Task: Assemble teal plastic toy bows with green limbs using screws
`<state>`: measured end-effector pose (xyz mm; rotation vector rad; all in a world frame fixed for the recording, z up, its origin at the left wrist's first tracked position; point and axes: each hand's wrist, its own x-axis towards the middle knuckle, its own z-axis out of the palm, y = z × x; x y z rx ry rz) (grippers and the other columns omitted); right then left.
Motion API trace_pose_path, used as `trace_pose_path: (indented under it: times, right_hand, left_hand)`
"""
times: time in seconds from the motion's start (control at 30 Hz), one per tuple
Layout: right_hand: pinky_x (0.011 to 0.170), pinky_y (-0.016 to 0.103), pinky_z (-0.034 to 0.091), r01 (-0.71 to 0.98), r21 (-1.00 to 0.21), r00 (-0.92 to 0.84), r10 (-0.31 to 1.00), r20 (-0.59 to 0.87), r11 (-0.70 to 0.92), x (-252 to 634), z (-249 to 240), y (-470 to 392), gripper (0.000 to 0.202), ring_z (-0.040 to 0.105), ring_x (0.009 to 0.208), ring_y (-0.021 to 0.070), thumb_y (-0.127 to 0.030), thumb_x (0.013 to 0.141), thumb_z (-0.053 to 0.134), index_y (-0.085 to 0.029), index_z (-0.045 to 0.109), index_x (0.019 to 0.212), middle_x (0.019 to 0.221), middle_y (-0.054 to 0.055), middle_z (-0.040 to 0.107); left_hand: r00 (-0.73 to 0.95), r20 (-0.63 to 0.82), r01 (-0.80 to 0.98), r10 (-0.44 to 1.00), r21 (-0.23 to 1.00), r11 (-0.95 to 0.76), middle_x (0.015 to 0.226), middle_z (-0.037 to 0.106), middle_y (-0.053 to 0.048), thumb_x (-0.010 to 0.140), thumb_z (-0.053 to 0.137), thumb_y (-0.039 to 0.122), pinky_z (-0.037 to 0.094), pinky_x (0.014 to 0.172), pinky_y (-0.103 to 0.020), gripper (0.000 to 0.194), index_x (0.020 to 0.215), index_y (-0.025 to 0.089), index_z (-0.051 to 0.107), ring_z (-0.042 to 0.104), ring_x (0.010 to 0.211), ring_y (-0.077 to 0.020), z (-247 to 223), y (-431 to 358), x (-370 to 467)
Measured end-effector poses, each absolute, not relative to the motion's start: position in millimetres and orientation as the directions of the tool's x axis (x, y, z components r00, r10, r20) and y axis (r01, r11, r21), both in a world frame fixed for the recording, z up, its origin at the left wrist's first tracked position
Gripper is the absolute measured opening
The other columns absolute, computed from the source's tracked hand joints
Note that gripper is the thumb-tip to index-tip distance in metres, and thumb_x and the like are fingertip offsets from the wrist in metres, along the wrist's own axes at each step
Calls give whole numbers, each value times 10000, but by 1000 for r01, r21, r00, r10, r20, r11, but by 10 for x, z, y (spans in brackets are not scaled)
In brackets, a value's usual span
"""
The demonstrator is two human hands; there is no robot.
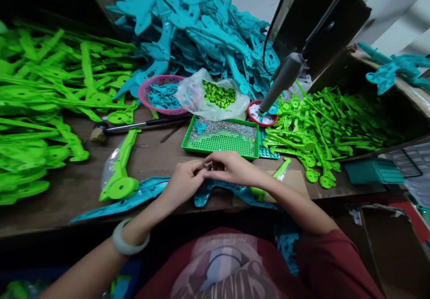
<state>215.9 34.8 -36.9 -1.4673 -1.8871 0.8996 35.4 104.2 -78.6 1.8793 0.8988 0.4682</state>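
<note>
Both hands meet over the middle of a long blue plastic part (144,191) lying along the table's front edge. My left hand (184,180) is closed, its thumb and fingers pinched together. Fingertip to fingertip with it, my right hand (226,167) is curled round a small dark piece (210,167), mostly hidden between the fingers. A green part (122,185) with a round end rests across the blue part on the left. Another green part (281,170) lies near my right wrist. Just beyond the hands sits a green tray (220,153) of small metal pieces.
Behind the tray are a pink basket (143,94), a plastic bag (188,95) of small green pieces and a red bowl (250,111). A hammer (134,126) lies left. Green parts (30,93) pile left, more (339,120) right, blue ones (201,35) behind. A grey tool (282,82) hangs right.
</note>
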Motion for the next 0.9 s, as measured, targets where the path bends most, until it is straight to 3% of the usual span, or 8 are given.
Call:
trace_pose_path:
  times: [0.07,0.17,0.23,0.33,0.47,0.57,0.7,0.9]
  right_hand:
    - [749,247,441,557,-806,-316,949,17,199,2175,-328,418,150,621,791,137,-258,918,649,-129,678,989,873,37,698]
    - [782,251,471,438,-879,-436,900,-23,190,2267,-322,491,111,639,792,126,-196,931,598,-136,671,991,904,26,703]
    - [789,251,491,348,-923,-501,864,-34,165,2329,-336,512,129,648,788,115,-168,933,568,-137,657,1022,952,28,705]
    - [802,266,501,371,-910,-478,878,-17,184,2370,-358,514,170,655,825,124,-130,922,556,-138,639,1071,1002,48,713]
    - [853,299,482,553,-764,-442,894,70,333,2359,-362,499,178,635,915,158,-53,892,542,-150,669,970,966,59,703]
    - [819,285,490,515,-773,-473,875,104,371,2357,-364,510,187,622,884,152,-19,849,541,-146,676,877,948,59,667]
    - [801,276,495,468,-814,-447,887,116,342,2356,-413,552,126,617,857,139,-50,827,579,-153,649,810,934,39,646]
    - [820,293,475,620,-689,-376,913,160,376,2290,-503,516,221,577,900,155,-5,833,514,-166,596,961,986,49,613]
  left_hand:
    - [650,-58,379,758,889,-257,604,569,23,725,568,394,425,555,-258,193,675,208,553,531,589,-159,-782,1054,354]
    - [691,-16,330,722,896,-296,864,686,-26,723,612,429,514,657,-288,338,963,192,633,634,737,-190,-765,1118,335]
    - [771,35,272,635,885,-378,1020,706,-62,753,616,442,532,792,-316,317,952,203,681,664,902,-218,-750,1169,308]
    - [832,34,258,554,860,-440,950,733,-57,840,580,474,512,831,-316,294,812,211,708,674,904,-225,-739,1199,237]
    - [769,7,367,639,814,-451,816,734,-31,878,571,517,489,749,-312,336,817,212,696,667,771,-218,-751,1106,121]
    - [739,20,393,673,799,-456,779,723,-15,900,543,529,490,713,-302,340,824,219,659,664,718,-207,-783,983,73]
    - [684,85,430,725,756,-494,823,726,-34,926,519,523,511,711,-316,319,917,222,625,681,726,-220,-883,868,82]
    - [741,209,414,639,607,-679,937,716,-87,996,429,443,529,772,-360,323,1013,202,642,684,859,-253,-986,782,113]
